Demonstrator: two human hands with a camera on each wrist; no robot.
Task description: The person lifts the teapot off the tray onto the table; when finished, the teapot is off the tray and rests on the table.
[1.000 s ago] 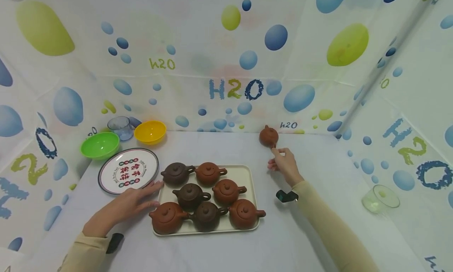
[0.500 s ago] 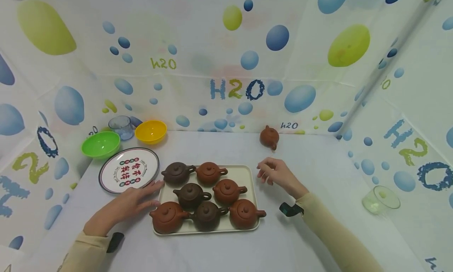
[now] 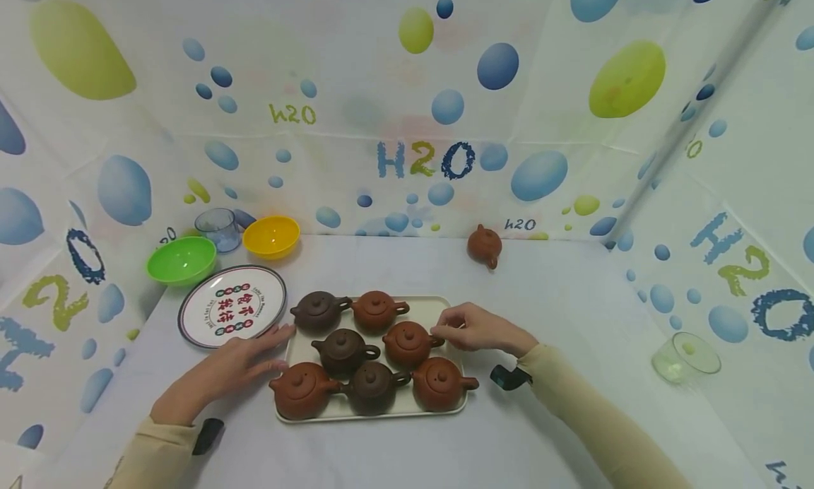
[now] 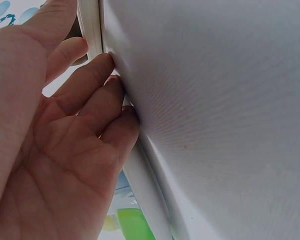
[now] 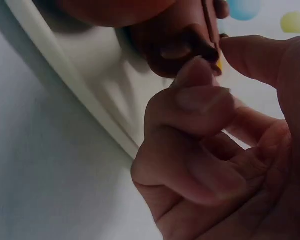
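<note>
A cream tray (image 3: 434,311) holds several small clay teapots, some reddish-brown, some dark brown. My right hand (image 3: 480,328) reaches over the tray's right edge and pinches the handle of the reddish-brown teapot (image 3: 405,345) in the middle row. In the right wrist view, thumb and index finger meet at that handle (image 5: 162,66), the other fingers curled below. My left hand (image 3: 232,365) lies with fingers extended at the tray's left edge, fingertips right at the rim. The left wrist view shows its palm (image 4: 65,150) beside the tray's side. Another reddish-brown teapot (image 3: 485,246) stands alone at the back right.
Left of the tray lies a white plate (image 3: 219,326) with printed characters. Behind it stand a green bowl (image 3: 182,261), a blue clear cup (image 3: 217,229) and a yellow bowl (image 3: 271,238). A clear glass (image 3: 685,360) stands far right. Patterned cloth walls (image 3: 356,65) enclose the table.
My right hand has let go of the lone teapot at the back, come forward and left, and taken the handle of a teapot on the tray. The left hand has stayed put.
</note>
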